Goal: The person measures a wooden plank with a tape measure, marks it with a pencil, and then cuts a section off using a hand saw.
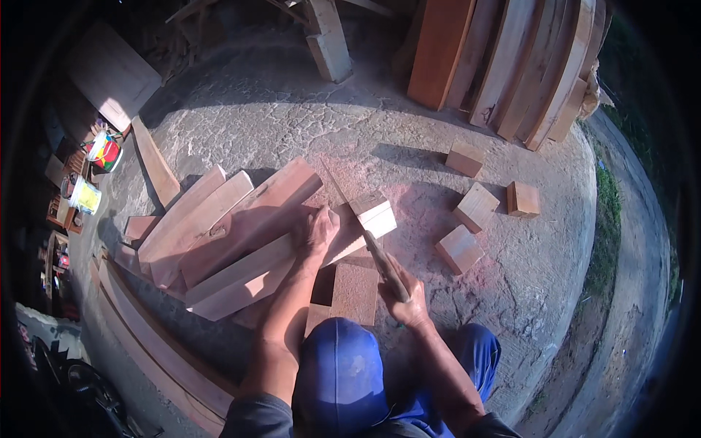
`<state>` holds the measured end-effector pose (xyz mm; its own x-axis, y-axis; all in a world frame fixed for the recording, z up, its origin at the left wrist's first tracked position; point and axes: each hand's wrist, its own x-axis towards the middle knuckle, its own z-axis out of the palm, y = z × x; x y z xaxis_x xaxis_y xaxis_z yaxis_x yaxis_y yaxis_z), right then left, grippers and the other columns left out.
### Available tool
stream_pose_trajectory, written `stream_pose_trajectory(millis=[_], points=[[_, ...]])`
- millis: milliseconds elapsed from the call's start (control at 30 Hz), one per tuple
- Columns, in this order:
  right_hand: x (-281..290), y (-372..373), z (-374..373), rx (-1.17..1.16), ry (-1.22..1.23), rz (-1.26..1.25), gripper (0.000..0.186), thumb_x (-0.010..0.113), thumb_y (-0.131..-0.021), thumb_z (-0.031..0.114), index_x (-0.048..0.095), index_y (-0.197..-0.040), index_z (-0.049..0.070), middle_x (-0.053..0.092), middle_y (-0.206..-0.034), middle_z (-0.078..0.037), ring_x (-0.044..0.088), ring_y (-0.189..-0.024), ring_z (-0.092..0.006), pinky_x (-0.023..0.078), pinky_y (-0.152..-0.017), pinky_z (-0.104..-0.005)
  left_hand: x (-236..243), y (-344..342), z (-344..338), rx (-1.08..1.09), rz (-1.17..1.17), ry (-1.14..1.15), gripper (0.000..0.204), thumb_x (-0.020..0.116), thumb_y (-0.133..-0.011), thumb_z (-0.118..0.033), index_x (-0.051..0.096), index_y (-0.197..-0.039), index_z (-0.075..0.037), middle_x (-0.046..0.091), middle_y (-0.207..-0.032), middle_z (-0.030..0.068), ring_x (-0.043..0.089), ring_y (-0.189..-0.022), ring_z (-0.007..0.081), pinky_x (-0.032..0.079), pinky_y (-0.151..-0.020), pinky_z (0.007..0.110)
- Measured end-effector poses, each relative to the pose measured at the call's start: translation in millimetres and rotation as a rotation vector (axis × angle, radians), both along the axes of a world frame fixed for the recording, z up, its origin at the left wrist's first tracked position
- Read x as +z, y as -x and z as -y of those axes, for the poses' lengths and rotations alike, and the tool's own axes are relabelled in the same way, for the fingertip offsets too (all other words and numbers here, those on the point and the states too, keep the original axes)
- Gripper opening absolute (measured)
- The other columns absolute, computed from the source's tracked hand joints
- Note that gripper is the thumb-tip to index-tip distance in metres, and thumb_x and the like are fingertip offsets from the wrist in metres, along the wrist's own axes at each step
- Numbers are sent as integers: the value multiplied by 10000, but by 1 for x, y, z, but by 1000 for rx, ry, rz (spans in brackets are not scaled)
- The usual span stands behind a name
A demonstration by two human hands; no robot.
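With my left hand (pixel 318 235) I grip a pale timber beam (pixel 255 274) lying diagonally before me, fingers curled on its top. My right hand (pixel 404 298) is wrapped round the handle of a handsaw (pixel 371 241), whose narrow blade crosses the beam near its right end (pixel 376 216). Under and beside the beam are wooden blocks (pixel 354 296). Behind it to the left, several reddish boards (pixel 197 226) lie piled on the concrete. My knee in blue trousers is just below the blocks.
Several cut cubes (pixel 475 208) lie on the concrete floor (pixel 526 292) to the right. Planks (pixel 496 80) stand at the back right, a wooden post (pixel 328 55) at back centre. Painted buckets (pixel 102 153), long boards (pixel 146 328) and dark machinery (pixel 84 387) are at left. A grassy edge (pixel 606 226) borders the right.
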<state>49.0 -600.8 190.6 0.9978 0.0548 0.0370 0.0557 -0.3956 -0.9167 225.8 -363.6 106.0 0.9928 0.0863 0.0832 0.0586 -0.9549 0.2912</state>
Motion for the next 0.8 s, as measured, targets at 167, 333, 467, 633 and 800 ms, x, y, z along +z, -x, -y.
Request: stream_pose_trajectory(millis=[167,333,467,633,800], points=[[45,205,78,14,202,69,596,673,-768,3,630,-1361,31,710,-1239,-191,765,-965,-298,600,-833,-330,-19,-52,-22,-440,236,-341,119,584,-854,-78,682,-849,-12,680,-899,207,685,-864,310,544,-830,417],[29,56,13,-22,-70,174,652,686,-802,41,543,-1437,19,655,-1304,-241,691,-1128,-339,580,-892,-363,7,2,6,13,109,-55,230,557,-933,-269,694,-976,-90,726,-946,187,699,-927,373,543,-834,506],[-1,-36,-18,-25,2,43,613,660,-830,89,545,-1430,56,671,-1093,-301,670,-1053,-429,563,-866,-422,15,1,-1,-81,217,-145,144,616,-927,-248,675,-937,-117,699,-820,133,694,-825,352,561,-838,483],[-2,91,4,-32,15,67,715,683,-830,64,451,-1505,25,620,-1382,-216,701,-1108,-381,571,-947,-389,-10,28,12,-776,490,-969,162,629,-784,-84,578,-633,-111,601,-624,93,614,-582,277,521,-699,466],[-13,112,-4,-152,9,77,685,692,-855,48,462,-1499,-3,726,-1088,-200,758,-846,-211,575,-733,-316,-1,59,34,-452,331,-83,162,606,-863,-145,599,-715,-77,627,-696,144,661,-656,350,522,-610,484]])
